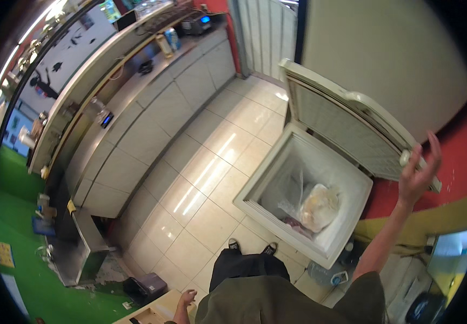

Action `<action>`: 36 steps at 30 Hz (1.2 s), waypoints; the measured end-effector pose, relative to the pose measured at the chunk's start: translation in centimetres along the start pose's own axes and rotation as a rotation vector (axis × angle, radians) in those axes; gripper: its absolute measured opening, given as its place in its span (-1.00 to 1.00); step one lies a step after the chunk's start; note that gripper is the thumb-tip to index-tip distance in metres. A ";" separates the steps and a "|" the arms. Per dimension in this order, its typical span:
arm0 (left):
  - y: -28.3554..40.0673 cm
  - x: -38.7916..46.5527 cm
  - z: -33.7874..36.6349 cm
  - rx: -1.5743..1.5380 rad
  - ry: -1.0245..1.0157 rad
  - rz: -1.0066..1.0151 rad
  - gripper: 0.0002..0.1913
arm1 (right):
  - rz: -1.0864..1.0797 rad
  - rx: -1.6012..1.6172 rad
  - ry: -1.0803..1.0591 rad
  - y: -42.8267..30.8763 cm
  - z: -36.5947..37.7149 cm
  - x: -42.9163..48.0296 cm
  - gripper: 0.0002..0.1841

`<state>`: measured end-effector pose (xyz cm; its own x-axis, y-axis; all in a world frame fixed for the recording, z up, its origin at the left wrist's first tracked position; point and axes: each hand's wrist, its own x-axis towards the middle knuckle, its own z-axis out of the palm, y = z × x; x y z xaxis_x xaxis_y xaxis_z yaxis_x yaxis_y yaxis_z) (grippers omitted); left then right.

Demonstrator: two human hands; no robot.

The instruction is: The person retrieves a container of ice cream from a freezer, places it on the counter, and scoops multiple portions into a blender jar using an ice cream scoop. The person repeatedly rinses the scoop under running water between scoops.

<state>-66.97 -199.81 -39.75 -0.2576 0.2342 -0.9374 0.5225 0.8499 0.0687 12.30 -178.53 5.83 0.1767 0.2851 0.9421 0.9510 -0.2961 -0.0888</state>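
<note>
In front of me, to the right, stands a white chest freezer (249,198) with its lid (339,109) raised. Inside lies a clear plastic bag with pale contents (318,208), beside a darker reddish package (297,227). My right hand (416,178) is up by the lid's outer corner, its fingers spread and nothing in its grasp; whether it touches the lid I cannot tell. Low at my left side hangs my left hand (187,298), fingers loosely curled, near a light wooden box or drawer (158,310). No object shows in it.
A tiled counter (144,121) runs along the left, bearing a digital scale (106,118) and a blue can (172,38). A metal sink (65,263) stands lower left, near a dark bin (148,285). A large plastic water bottle (324,274) lies by the freezer. The tile floor (201,194) is shiny.
</note>
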 end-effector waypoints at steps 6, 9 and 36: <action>5.7 2.0 0.3 -0.296 0.027 0.279 -0.37 | 0.105 -0.426 -0.460 -4.4 2.9 -0.5 -0.48; 4.9 4.1 -2.1 -0.111 -0.046 0.190 -0.37 | 0.199 -0.349 -0.715 -7.2 -2.1 -6.4 -0.54; 57.7 26.3 -35.5 0.129 0.042 0.601 -0.48 | 0.397 -0.107 -2.424 -26.0 32.0 -40.2 -0.43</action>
<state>-72.50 -127.82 -48.33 0.0817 0.6754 -0.7329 0.6798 0.5000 0.5366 -11.40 -153.08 -40.08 0.1878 0.2826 -0.9407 0.8206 -0.5715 -0.0079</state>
